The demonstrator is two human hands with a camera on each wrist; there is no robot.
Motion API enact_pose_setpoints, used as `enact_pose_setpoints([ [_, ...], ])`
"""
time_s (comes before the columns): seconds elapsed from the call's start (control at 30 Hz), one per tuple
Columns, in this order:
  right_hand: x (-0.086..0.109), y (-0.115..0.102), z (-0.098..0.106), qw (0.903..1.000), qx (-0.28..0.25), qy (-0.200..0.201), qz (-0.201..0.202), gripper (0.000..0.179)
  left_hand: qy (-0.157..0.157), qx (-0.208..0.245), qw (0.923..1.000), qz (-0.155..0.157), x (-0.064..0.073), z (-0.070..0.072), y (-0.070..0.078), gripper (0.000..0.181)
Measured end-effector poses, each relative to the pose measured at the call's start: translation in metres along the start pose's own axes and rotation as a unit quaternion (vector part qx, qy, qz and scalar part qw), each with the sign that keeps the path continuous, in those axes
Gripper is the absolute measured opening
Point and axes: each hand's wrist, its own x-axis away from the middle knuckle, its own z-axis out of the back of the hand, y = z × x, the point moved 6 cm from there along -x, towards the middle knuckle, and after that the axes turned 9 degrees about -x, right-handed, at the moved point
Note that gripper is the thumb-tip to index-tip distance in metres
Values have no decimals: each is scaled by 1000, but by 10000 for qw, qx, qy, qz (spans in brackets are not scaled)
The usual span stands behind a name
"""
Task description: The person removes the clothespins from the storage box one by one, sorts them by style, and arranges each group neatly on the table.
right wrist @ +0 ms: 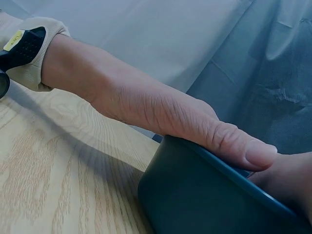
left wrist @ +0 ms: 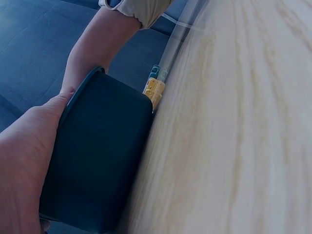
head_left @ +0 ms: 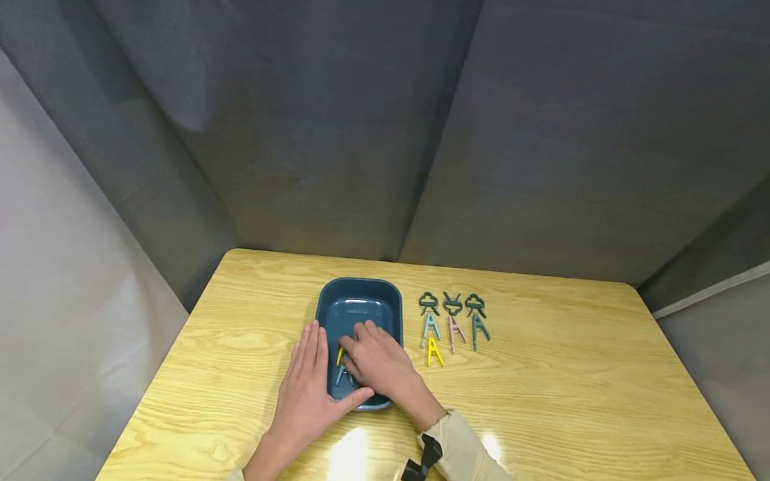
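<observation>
A deep dark-blue plastic basin (head_left: 359, 287) stands on the table. My left hand (head_left: 305, 391) rests along its left rim, fingers straight and side by side, the thumb spread over the near rim. My right hand (head_left: 379, 359) reaches down inside, fingers bent, the fingertips right at a yellow clothespin (head_left: 340, 355) and a blue clothespin (head_left: 343, 376). Those fingers cover part of both clothespins, and I cannot tell whether they pinch one. In the right wrist view, the left thumb (right wrist: 234, 144) lies over the basin's rim; the basin's wall hides the right fingers in the left wrist view.
Right of the basin, three dark-green cloud-shaped clips (head_left: 452, 304) form a row. Below them lie a light-blue clothespin (head_left: 430, 327), a pink clothespin (head_left: 455, 331) and a dark-green clothespin (head_left: 478, 329), with a yellow clothespin (head_left: 434, 351) lower still. Grey curtains (head_left: 337, 133) hang behind the wooden table (head_left: 571, 374).
</observation>
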Motion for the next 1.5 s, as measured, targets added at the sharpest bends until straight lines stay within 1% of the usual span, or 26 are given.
enact_pose_setpoints([
  [0.17,-1,-2,0,9999,138,93,15,19,-44,-13,10000,41,2,-1,-2,134],
  [0.3,-1,-3,-2,9995,301,39,-25,20,16,-64,10000,46,3,-3,-3,134],
  [0.47,-1,-2,-3,9991,399,64,-89,24,31,-65,9999,69,4,-4,-3,134],
  [0.73,0,2,-2,9988,384,53,-315,23,11,-35,10000,32,3,-2,-1,134],
  [0.97,-1,6,0,9981,279,244,-501,20,-32,-53,10000,33,2,-2,-1,135],
  [1.07,0,7,0,9975,321,248,-583,26,-15,-42,10000,28,2,-2,-1,135],
  [1.17,0,7,1,9968,421,171,-657,31,14,-58,10000,-2,1,-2,-1,135],
  [1.4,-1,8,0,9964,414,110,-734,19,33,-106,9999,-33,0,-1,-1,133],
  [1.5,-1,8,0,9968,352,104,-712,23,19,-108,9999,-34,0,0,-1,133],
])
